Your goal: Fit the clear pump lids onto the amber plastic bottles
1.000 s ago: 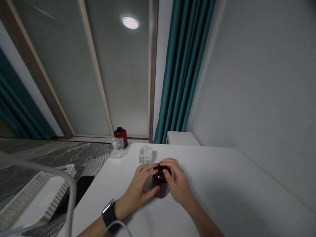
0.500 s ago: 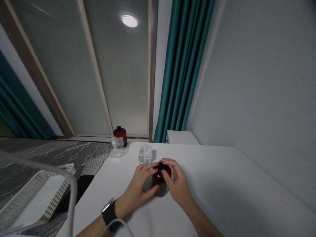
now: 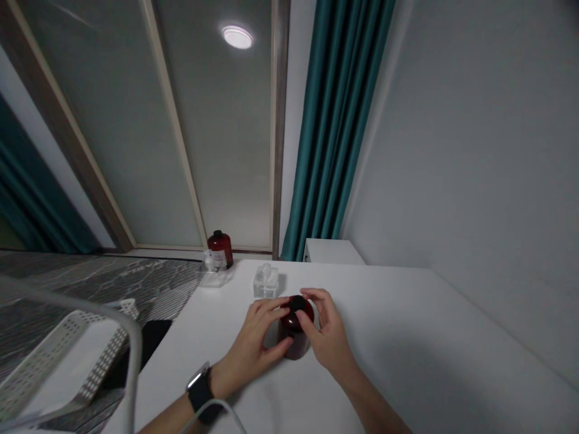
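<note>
A dark red-brown bottle (image 3: 293,340) with a black cap (image 3: 297,303) stands upright on the white table (image 3: 384,337). Around its left side curls my left hand (image 3: 257,337), fingers on the shoulder and thumb on the front; a dark-banded watch (image 3: 201,392) is on that wrist. My right hand (image 3: 328,334) is at the bottle's right, its thumb close to the cap and its forefinger raised just off it, so the fingers are apart. Whether the thumb touches the cap I cannot tell. Just behind stands a clear box-like container (image 3: 266,281).
Another red-brown bottle (image 3: 221,248) with a black cap stands at the table's far left corner, beside a clear tray (image 3: 215,278) with a small clear item on it. Left of the table is a white perforated basket (image 3: 49,355). A pale cable or tube (image 3: 133,361) crosses the lower left.
My right fingers have spread and drawn back slightly from the cap, so more of it shows. My left hand and the bottle have stayed in place.
</note>
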The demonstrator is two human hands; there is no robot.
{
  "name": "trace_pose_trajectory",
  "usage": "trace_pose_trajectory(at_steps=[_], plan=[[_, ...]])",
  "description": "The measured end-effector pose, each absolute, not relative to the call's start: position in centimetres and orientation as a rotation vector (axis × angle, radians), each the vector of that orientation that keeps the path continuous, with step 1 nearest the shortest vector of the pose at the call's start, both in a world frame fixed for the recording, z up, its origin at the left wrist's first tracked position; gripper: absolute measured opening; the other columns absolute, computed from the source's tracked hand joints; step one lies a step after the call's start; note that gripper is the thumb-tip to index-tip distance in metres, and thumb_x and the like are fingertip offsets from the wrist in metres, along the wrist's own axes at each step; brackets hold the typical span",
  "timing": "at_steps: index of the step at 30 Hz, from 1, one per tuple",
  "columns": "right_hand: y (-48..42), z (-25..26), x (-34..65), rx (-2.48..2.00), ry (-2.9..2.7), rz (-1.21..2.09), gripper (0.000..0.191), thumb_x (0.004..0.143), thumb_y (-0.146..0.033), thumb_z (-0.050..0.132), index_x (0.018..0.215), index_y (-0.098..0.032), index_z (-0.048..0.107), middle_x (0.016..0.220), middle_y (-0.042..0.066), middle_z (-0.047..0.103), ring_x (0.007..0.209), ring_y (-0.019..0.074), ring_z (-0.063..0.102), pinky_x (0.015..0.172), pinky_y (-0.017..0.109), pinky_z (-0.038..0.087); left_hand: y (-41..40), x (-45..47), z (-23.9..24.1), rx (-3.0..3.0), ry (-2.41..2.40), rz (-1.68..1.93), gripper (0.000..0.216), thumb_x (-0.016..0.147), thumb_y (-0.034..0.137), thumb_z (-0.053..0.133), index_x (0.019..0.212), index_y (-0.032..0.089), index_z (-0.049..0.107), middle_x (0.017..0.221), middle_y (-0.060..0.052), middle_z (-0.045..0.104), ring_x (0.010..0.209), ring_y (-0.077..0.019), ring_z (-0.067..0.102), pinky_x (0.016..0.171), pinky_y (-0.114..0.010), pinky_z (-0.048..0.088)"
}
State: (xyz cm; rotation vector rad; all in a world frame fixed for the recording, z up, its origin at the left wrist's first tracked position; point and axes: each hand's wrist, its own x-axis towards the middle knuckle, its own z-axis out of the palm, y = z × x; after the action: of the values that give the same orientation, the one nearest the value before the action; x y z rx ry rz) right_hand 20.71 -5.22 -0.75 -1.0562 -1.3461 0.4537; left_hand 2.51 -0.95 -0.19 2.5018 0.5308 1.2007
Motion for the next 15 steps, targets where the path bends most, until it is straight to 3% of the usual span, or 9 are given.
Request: trace_pose_trajectory(at_steps=[15], plan=[[-5.28,-0.47,20.8,-1.037,-1.386,0.453,0.029,0.088,-0.021,0.061,0.117,-0.024,0.058,0.114,0.008,0.064,0.11,0.0233,0.061,0.102,0.044,0.049,-1.05,2.48,-0.07,2.511,0.554,1.204,0.05,0.087,0.012,0.061,0.132,0.027,0.045,0.136,-0.011,0.056,0.12,-0.0266,0.053,0.098,-0.046,0.045]])
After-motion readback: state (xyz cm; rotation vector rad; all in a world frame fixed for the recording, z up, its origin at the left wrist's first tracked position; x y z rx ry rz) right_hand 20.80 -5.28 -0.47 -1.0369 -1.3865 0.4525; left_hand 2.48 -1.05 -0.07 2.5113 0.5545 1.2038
